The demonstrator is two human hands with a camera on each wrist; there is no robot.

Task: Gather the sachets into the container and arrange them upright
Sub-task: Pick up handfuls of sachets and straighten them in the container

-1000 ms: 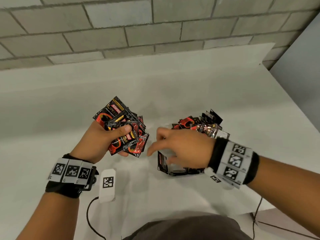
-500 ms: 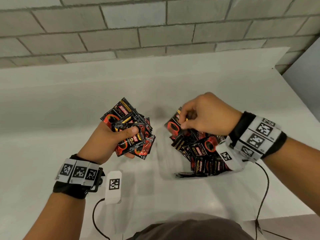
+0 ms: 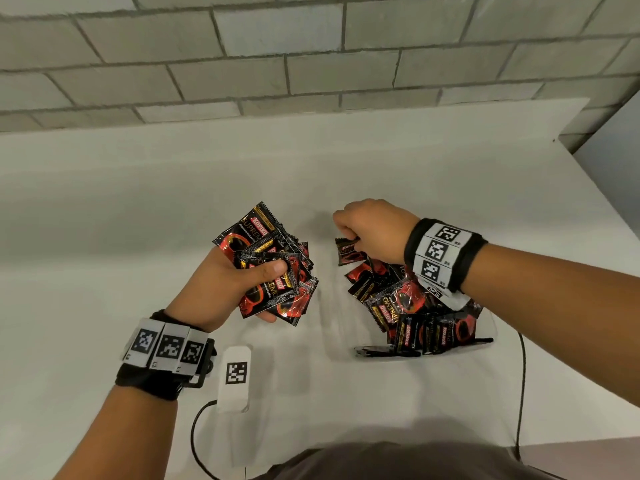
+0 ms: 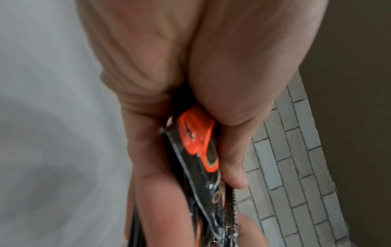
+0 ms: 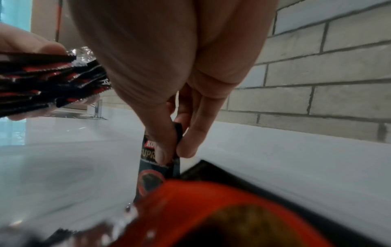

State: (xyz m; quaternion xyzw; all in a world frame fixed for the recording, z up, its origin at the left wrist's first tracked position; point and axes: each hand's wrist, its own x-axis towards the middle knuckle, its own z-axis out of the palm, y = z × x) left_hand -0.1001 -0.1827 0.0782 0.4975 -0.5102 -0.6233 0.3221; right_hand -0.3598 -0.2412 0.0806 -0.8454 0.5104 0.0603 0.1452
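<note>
Grey brick wall behind a white tabletop. The left hand grips a fanned bundle of sachets, not yet placed; the right hand pinches one sachet upright over the seemingly clear container, half filled, its sachets mostly leaning.

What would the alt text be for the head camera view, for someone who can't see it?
Seen from above, a left hand grips a fanned bundle of glossy black-and-red coffee sachets, while the right hand pinches a single black-and-red sachet over a clear plastic container crowded with more sachets. Both wrists wear marker-printed bands above a white table by a grey brick wall.
</note>
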